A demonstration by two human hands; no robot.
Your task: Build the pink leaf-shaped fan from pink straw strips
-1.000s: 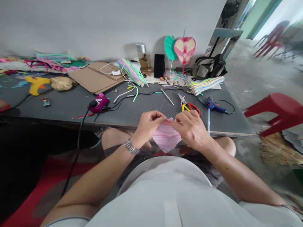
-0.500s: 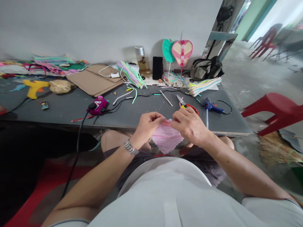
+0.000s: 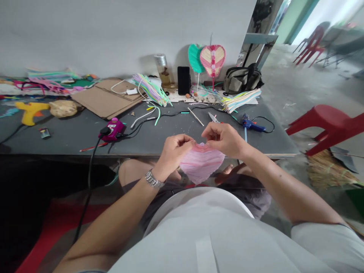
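dark worktable (image 3: 65, 142), glue gun (image 3: 250, 126), pink heart (image 3: 201, 163)

Scissors (image 3: 212, 118) beyond the pink heart (image 3: 201, 163) have their handles hidden behind the right hand (image 3: 224, 139), so can't see those. Way left of the heart, a tiny item (image 3: 44, 133) is too small to make out, and what's inside the jar (image 3: 162, 69) behind it is too blurry to tell.

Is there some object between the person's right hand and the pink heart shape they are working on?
Nothing visible stands between them. The right hand sits directly above the top of the pink striped heart, seemingly at or very near its edge, and the left hand holds that same top edge.
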